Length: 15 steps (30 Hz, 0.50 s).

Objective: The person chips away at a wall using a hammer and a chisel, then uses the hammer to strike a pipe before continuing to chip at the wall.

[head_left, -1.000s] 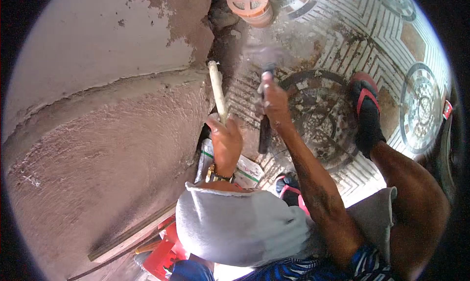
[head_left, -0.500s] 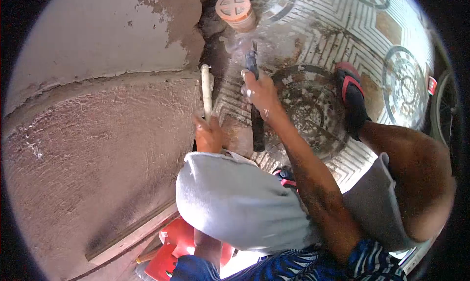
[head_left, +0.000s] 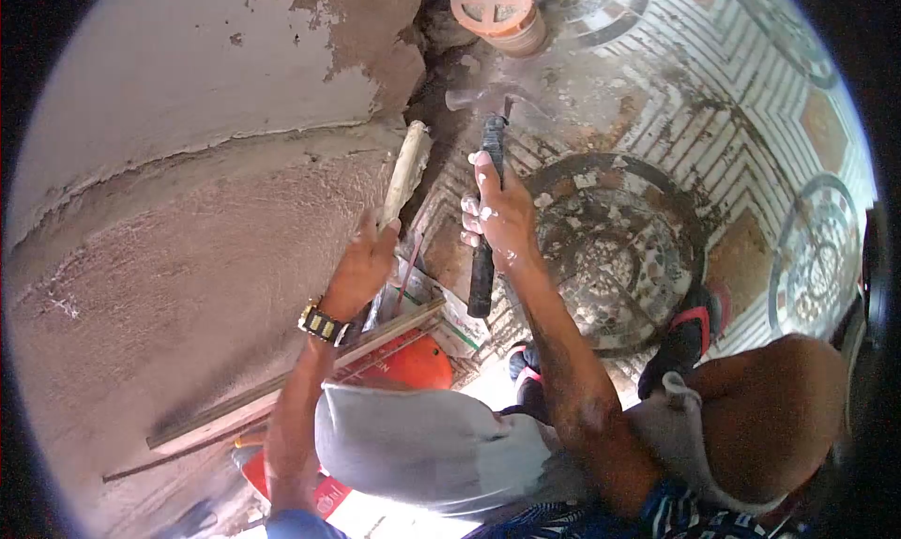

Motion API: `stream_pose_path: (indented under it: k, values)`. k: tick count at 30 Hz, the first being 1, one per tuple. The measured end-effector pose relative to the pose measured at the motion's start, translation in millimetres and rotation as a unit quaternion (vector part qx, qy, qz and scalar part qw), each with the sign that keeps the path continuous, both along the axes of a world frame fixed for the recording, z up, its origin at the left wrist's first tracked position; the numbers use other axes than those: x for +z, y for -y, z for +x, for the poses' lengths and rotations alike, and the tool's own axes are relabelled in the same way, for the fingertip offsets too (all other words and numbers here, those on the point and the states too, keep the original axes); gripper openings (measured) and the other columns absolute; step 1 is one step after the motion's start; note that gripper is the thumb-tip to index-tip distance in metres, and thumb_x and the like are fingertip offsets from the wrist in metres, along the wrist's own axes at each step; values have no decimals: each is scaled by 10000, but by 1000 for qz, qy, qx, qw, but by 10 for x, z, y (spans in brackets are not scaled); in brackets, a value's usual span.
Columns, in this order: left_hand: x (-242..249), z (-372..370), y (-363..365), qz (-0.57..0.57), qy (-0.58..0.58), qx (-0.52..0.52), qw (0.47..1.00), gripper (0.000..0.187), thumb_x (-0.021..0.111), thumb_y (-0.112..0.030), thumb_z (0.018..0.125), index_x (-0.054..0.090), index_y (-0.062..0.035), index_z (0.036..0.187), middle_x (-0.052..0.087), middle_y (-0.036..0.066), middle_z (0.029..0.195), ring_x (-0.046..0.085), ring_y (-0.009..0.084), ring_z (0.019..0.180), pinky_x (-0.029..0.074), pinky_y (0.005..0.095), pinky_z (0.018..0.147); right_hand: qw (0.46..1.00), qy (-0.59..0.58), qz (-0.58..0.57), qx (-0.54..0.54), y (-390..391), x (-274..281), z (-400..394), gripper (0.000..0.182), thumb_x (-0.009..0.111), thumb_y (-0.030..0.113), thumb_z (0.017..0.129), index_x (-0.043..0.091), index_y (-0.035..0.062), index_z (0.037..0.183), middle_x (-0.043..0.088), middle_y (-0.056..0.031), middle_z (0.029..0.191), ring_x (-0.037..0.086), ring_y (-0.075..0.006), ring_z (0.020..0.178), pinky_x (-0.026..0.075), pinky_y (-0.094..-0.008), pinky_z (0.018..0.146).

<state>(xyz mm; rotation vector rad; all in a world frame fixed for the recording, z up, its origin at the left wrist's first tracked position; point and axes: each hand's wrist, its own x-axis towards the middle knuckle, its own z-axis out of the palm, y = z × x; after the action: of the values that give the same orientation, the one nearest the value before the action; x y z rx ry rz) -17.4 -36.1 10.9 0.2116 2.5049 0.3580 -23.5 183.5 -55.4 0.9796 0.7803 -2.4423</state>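
Note:
My right hand [head_left: 504, 215] is wrapped round the dark handle of a claw hammer [head_left: 481, 281], whose head is blurred at the far end. Flecks of pale plaster or paint mark the fingers. My left hand [head_left: 366, 262], with a watch on its wrist, grips the near end of a cream-coloured rod [head_left: 404, 175]. The rod points away from me, beside the foot of the wall [head_left: 235, 229] and left of the hammer. What lies inside the left grip is hidden.
An orange cylinder with a cross-marked lid [head_left: 492, 4] stands ahead on the patterned tile floor [head_left: 610, 229]. Beneath my left forearm are a wooden board [head_left: 221, 420] and a red object [head_left: 413, 361]. My sandalled foot [head_left: 690, 328] is at the right.
My left hand has moved back and left, tilting the rod, and its watch now shows. The hammer head has become visible. The view has shifted, uncovering the board and red object.

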Motion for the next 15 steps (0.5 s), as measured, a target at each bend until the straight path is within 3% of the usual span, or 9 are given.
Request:
stream_pose_path:
  k: [3, 5, 7, 10, 13, 15]
  values:
    - [330, -103, -327, -49, 61, 69, 995, 357, 532, -83, 876, 493, -2, 1222, 436, 417, 1209, 635, 441, 750, 532, 469, 595, 999, 9, -42, 20, -48, -67, 10, 332, 570, 446, 936, 472, 145, 1037, 407, 15, 579, 370, -85, 422, 308, -255, 372]
    - [388, -109, -404, -100, 36, 10, 994, 363, 548, -114, 882, 481, -8, 1223, 473, 333, 1100, 621, 371, 689, 517, 432, 546, 998, 10, -43, 41, -99, -95, 26, 321, 568, 440, 940, 458, 143, 997, 397, 17, 573, 368, -83, 422, 301, -254, 372]
    - [448, -80, -410, -183, -70, -198, 960, 423, 602, -178, 885, 448, -26, 1248, 531, 169, 905, 588, 243, 599, 486, 367, 480, 996, 17, -70, 46, -181, -26, 65, 321, 548, 443, 948, 443, 140, 962, 388, 16, 568, 367, -83, 421, 298, -249, 372]
    - [549, -22, -599, -247, -160, -304, 906, 401, 646, -135, 841, 484, -39, 1195, 520, 194, 1033, 597, 275, 626, 496, 378, 484, 992, 49, -106, 46, -235, 44, 106, 347, 522, 455, 955, 470, 121, 1037, 389, 14, 573, 359, -88, 417, 299, -251, 371]
    - [604, 82, -870, -346, -121, -275, 889, 213, 511, -85, 884, 546, -27, 1085, 531, 372, 1174, 663, 318, 692, 533, 390, 567, 989, 92, -91, 72, -306, 80, 138, 371, 510, 459, 957, 480, 113, 1089, 385, 15, 580, 354, -88, 416, 303, -254, 370]
    - [602, 255, -746, -384, -195, -356, 829, 209, 519, -97, 883, 552, -61, 1086, 541, 359, 1183, 659, 281, 691, 521, 346, 555, 990, 98, -91, 52, -275, 65, 189, 392, 503, 463, 958, 486, 97, 1098, 366, 21, 588, 344, -86, 419, 299, -261, 373]
